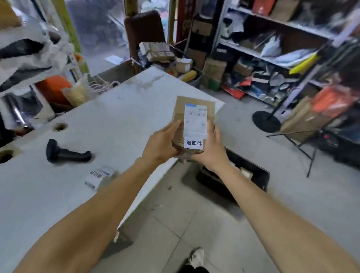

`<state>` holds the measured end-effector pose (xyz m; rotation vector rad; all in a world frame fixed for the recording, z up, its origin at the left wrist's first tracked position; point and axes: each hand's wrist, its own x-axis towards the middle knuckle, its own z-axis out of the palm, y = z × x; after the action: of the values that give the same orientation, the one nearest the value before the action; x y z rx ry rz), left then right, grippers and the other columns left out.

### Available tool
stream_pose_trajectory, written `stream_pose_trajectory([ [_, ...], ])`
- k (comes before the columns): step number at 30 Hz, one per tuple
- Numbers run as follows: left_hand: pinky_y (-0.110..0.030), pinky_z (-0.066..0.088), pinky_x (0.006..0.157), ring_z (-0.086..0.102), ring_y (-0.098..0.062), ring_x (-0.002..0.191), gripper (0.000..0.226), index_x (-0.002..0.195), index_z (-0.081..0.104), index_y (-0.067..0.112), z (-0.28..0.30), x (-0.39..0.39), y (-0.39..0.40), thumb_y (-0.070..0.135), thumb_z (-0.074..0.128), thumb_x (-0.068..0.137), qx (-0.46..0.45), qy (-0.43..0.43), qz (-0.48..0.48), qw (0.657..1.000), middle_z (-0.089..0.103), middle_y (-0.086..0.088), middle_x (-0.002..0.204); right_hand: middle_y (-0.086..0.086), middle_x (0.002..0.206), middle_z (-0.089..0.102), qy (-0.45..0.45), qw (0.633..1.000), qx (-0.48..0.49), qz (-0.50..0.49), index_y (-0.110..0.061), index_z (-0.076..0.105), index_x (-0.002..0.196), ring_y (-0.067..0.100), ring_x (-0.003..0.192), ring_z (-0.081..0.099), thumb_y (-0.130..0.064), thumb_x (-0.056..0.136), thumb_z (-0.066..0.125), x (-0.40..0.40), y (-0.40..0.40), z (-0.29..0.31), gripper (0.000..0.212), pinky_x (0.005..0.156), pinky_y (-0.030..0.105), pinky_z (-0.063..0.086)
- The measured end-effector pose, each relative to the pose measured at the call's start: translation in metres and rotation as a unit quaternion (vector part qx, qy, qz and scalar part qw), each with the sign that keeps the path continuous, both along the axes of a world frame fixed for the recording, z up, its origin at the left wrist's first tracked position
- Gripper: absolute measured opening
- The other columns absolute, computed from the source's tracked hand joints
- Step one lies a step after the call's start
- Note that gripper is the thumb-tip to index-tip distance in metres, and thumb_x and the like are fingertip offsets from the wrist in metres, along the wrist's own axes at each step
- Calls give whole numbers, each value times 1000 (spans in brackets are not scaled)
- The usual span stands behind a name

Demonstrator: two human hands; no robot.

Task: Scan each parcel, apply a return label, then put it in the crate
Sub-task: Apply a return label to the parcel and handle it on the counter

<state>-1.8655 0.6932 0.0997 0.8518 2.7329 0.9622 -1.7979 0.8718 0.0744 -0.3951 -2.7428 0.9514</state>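
Observation:
A small brown cardboard parcel (181,110) is held in the air past the table's right edge. It carries a white shipping label and, nearer to me, a white return label (194,142) with black characters. My left hand (161,143) grips its left side and my right hand (210,150) grips its right side. Below and to the right, a black crate (255,176) sits on the floor with parcels inside, partly hidden by my right arm. A black handheld scanner (66,154) lies on the white table (69,193). A stack of return labels (99,175) lies near it.
A shelf rack (282,48) crammed with parcels fills the right back. A black round-based stand (266,121) and tripod legs stand on the floor at right. More boxes and a dark chair (144,29) are behind the table. Bags clutter the left side.

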Motion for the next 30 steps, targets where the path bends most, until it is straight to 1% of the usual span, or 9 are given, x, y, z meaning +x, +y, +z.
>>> stream_pose_trajectory([
  [4, -31, 36, 111, 41, -23, 142, 100, 158, 28, 24, -15, 10, 118, 25, 82, 73, 1, -10, -89, 996, 34, -3, 161, 8, 152, 24, -20, 996, 23, -84, -15, 15, 153, 18, 133, 29, -46, 57, 91, 41, 107, -13, 126, 94, 41, 49],
  [7, -34, 40, 109, 42, -24, 141, 104, 158, 27, 21, -24, 14, 194, 29, 85, 73, -10, -19, -144, 989, 33, -1, 162, 11, 154, 23, -38, 991, 19, -130, -16, 14, 152, 24, 138, 30, -52, 57, 86, 59, 173, -25, 125, 97, 49, 50],
  [9, -39, 42, 108, 44, -27, 139, 102, 158, 28, 20, -31, 13, 238, 30, 85, 75, -18, -15, -166, 986, 35, -2, 161, 10, 155, 20, -45, 988, 20, -149, -16, 12, 153, 25, 136, 34, -45, 62, 88, 64, 211, -31, 122, 99, 49, 49],
  [12, -41, 41, 109, 43, -26, 140, 101, 158, 27, 19, -43, 6, 294, 28, 85, 75, -41, -6, -186, 982, 37, -3, 160, 9, 158, 14, -65, 983, 29, -171, -15, 7, 154, 26, 133, 40, -39, 68, 88, 66, 257, -43, 121, 99, 41, 45],
  [18, -39, 44, 105, 44, -23, 140, 98, 157, 29, 18, -86, -32, 376, 24, 83, 76, -44, -38, -197, 979, 39, 0, 158, 7, 161, 1, -105, 980, -7, -170, -17, -6, 156, 30, 133, 40, -36, 75, 85, 35, 335, -81, 123, 102, 40, 43],
  [21, -37, 49, 100, 50, -23, 134, 97, 158, 27, 20, -114, -61, 410, 24, 82, 78, -61, -44, -202, 977, 37, 1, 159, 2, 158, 3, -103, 979, -18, -176, -23, -8, 155, 31, 128, 46, -37, 72, 86, 7, 366, -110, 125, 93, 48, 55],
  [24, -39, 51, 101, 50, -23, 132, 100, 158, 23, 25, -150, -89, 441, 28, 81, 78, -82, -71, -197, 974, 33, 1, 161, 2, 157, 5, -117, 976, -29, -181, -28, -10, 154, 30, 122, 50, -40, 70, 86, -21, 397, -144, 128, 86, 47, 58],
  [27, -48, 41, 110, 34, -29, 141, 103, 158, 24, 24, -195, -115, 471, 35, 82, 74, -108, -63, -181, 976, 37, 0, 158, 4, 159, 2, -134, 974, -32, -179, -31, -11, 153, 29, 119, 53, -43, 71, 85, -47, 426, -182, 127, 87, 45, 58],
  [30, -60, 21, 118, 15, -36, 147, 101, 155, 29, 23, -252, -134, 495, 54, 79, 71, -172, 5, -169, 971, 43, -1, 154, 6, 161, 5, -150, 973, -35, -174, -28, -6, 154, 29, 117, 56, -44, 72, 83, -71, 451, -234, 122, 83, 46, 58],
])
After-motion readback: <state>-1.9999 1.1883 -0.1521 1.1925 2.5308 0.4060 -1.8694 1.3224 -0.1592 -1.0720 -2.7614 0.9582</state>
